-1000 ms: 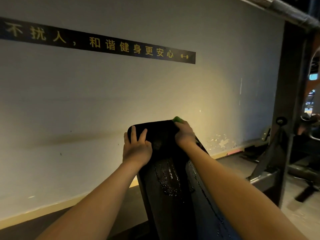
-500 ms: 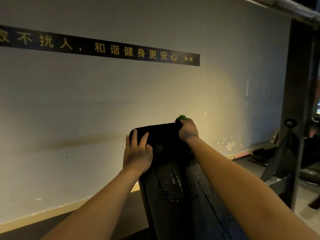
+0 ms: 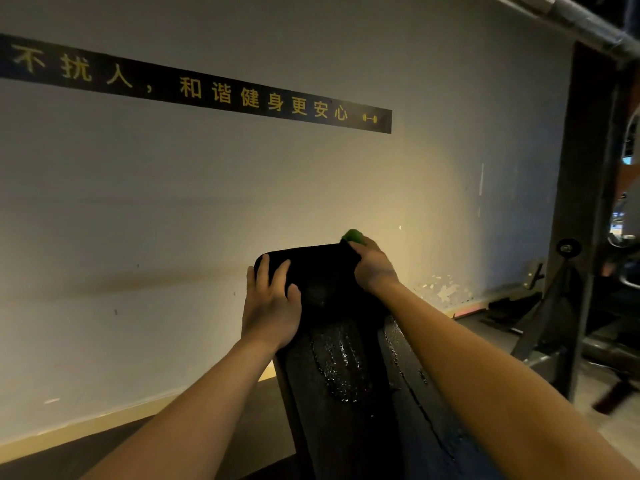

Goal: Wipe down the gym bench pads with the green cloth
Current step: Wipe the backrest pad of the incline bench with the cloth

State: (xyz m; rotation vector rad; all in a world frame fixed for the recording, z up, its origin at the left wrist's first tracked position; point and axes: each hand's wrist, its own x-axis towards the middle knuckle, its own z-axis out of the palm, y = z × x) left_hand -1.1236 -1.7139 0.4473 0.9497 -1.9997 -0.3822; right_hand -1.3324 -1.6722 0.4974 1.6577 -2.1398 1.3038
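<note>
Leftmost, our left hand (image 3: 272, 306) lies flat on the upper left corner of the black bench pad (image 3: 332, 358), fingers spread and nearly straight, gripping nothing. The pad slopes up toward the pale wall (image 3: 173, 202). Its corners are rounded, and its smooth skin glistens with wet streaks down the middle. At its top right corner our right hand (image 3: 373, 270) curls round the green cloth (image 3: 353, 236). A bunched bit of cloth pokes out above the fingers, against the pad's edge. Further right stands a dark metal frame (image 3: 585, 202).
</note>
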